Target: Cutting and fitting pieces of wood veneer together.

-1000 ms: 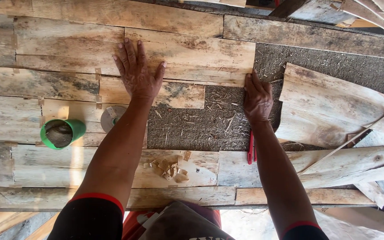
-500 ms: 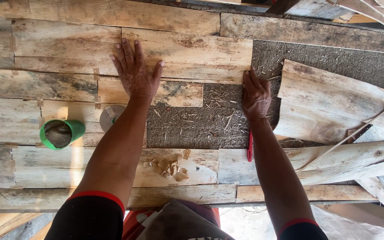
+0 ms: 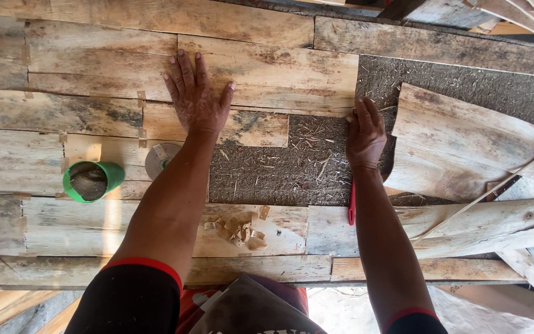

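My left hand [image 3: 195,98] lies flat, fingers spread, on a pale weathered veneer strip [image 3: 261,68] laid over a dark rough board [image 3: 279,173]. My right hand [image 3: 364,135] presses palm down at that strip's right end, on the edge of the bare dark patch. A thin red tool [image 3: 352,204] shows just under my right wrist; whether the hand grips it I cannot tell. A roll of tape [image 3: 159,159] lies beside my left forearm.
A green cup [image 3: 91,180] lies on its side at the left. Small wood scraps [image 3: 242,227] sit near the front edge. Loose curled veneer sheets [image 3: 465,148] overlap at the right. More strips cover the left and back of the surface.
Both hands stay pressed in nearly the same spots; the view has shifted only slightly.
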